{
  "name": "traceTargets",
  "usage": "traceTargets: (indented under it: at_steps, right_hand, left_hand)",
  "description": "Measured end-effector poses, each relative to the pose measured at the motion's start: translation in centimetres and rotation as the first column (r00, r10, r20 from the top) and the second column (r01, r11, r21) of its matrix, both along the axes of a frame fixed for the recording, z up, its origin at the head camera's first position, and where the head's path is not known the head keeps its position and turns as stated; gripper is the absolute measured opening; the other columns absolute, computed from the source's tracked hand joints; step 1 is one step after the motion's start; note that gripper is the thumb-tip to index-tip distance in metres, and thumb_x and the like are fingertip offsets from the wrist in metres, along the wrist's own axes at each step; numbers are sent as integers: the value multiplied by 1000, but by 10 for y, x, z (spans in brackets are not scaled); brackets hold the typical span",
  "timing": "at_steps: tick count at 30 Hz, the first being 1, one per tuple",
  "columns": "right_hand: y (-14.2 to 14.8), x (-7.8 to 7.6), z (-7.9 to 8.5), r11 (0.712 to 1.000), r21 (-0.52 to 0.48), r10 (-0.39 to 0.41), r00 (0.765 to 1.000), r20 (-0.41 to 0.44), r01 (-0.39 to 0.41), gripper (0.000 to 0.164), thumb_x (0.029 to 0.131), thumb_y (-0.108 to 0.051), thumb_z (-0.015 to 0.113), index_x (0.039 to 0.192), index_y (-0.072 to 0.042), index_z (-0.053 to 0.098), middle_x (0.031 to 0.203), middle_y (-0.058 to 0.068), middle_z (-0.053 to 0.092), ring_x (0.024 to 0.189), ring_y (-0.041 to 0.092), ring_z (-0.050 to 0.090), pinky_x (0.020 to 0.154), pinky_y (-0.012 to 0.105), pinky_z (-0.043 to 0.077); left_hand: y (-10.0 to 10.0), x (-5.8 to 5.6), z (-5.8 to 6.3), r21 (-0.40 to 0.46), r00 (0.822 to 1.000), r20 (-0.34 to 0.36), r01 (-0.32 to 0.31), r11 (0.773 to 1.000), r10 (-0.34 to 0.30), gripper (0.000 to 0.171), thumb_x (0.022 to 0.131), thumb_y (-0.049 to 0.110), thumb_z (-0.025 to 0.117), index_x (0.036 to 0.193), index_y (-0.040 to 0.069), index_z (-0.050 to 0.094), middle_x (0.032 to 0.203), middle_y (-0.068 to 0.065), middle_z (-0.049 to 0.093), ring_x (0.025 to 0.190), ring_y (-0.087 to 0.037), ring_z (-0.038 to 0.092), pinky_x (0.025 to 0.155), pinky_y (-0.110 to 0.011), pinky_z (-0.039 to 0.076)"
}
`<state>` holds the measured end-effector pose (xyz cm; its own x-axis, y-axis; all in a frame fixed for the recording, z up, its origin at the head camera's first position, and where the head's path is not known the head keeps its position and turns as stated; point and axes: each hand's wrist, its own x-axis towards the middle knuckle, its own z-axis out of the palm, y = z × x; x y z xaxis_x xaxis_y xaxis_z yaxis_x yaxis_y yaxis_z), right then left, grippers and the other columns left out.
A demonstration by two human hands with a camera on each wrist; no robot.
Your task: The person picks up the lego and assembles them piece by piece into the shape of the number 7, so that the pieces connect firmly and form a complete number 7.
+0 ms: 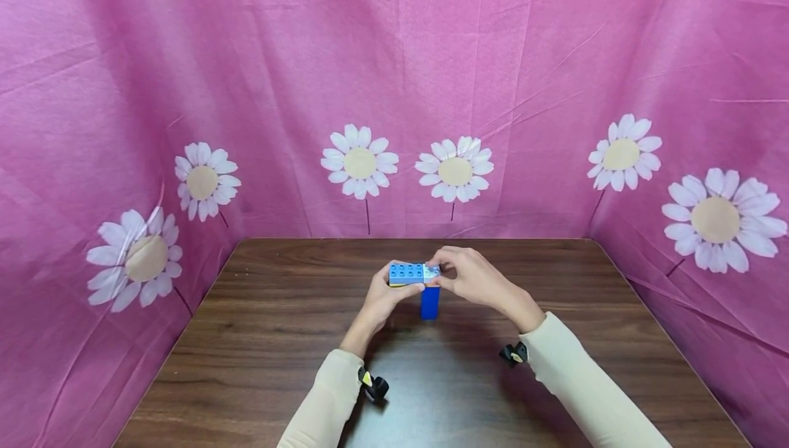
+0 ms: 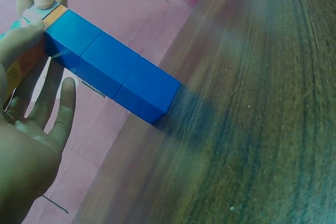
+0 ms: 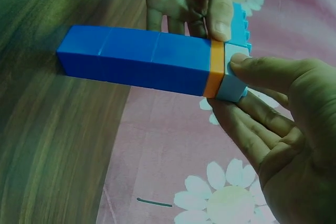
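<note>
A column of three dark blue blocks [image 1: 429, 304] stands upright on the wooden table. Across its top runs a thin orange-yellow layer [image 3: 213, 72], overhanging to the left. On that layer sit a long blue studded brick [image 1: 405, 272] and, over the column, a small pale blue brick [image 3: 234, 80]. My left hand [image 1: 381, 299] grips the overhanging end, thumb along the front and fingers behind. With thumb and fingertips my right hand [image 1: 477, 282] pinches the pale brick at the column's top right. Fingers partly cover the bricks' far sides.
The brown wooden table [image 1: 259, 338] reaches back to a pink curtain [image 1: 407, 57] printed with white daisies, which also hangs along both sides. Small black wrist cameras are strapped to the left sleeve [image 1: 327, 386] and the right sleeve [image 1: 579, 366].
</note>
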<state>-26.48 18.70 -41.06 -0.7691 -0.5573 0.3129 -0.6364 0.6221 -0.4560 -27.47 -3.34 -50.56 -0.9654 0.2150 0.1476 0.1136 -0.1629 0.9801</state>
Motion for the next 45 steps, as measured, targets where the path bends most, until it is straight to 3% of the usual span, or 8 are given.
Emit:
traceTargets:
  at_steps: [16, 19, 22, 26, 38, 45]
  right_hand:
    - [-1, 3, 1, 1000, 27, -6, 1000, -3, 6, 23, 93, -14, 84, 114, -10, 78, 115, 6, 77, 101, 20, 75, 89, 39, 65]
    - [-3, 3, 1, 998, 58, -19, 999, -30, 21, 20, 93, -16, 84, 112, -12, 79, 112, 2, 77, 89, 14, 69, 79, 32, 62]
    - [-5, 3, 2, 997, 74, -31, 999, -44, 34, 18, 92, -17, 85, 109, -15, 79, 110, 0, 75, 75, 9, 59, 65, 26, 51]
    - [-5, 4, 1, 996, 68, -53, 998, -32, 55, 17, 92, -17, 85, 107, -16, 79, 112, 0, 75, 69, 7, 52, 57, 23, 43]
    - [-1, 7, 2, 996, 59, -66, 998, -24, 67, 18, 93, -19, 85, 110, -17, 79, 111, -1, 74, 70, 8, 53, 57, 23, 45]
    - [-2, 6, -4, 996, 55, -68, 996, -52, 70, 18, 93, -17, 84, 111, -16, 79, 113, -1, 75, 70, 9, 54, 57, 23, 44]
  left_hand:
    - [0, 1, 0, -14, 1000, 7, -4, 1000, 4, 39, 88, 9, 88, 121, 7, 67, 109, 1, 76, 98, -10, 71, 86, -24, 60]
    - [-1, 1, 1, -7, 1000, 5, -2, 1000, 2, 40, 88, 7, 87, 121, 6, 66, 108, 1, 76, 98, -11, 71, 86, -25, 60]
    - [-1, 2, 2, 1, 1000, 4, -1, 1000, 1, 41, 87, 5, 86, 122, 5, 66, 108, 1, 75, 98, -10, 71, 85, -25, 60]
    - [-1, 3, 3, -6, 1000, 2, -1, 1000, 1, 42, 86, 4, 86, 123, 4, 66, 107, 2, 75, 97, -10, 71, 84, -24, 60]
    - [0, 3, 6, -42, 1000, 6, 20, 999, -19, 48, 89, 11, 87, 131, 5, 64, 114, -3, 73, 101, -12, 69, 87, -25, 59]
    - [-5, 5, 4, 11, 1000, -3, 28, 1000, -28, 57, 92, 6, 81, 144, 3, 57, 121, -2, 70, 104, -11, 68, 89, -25, 58]
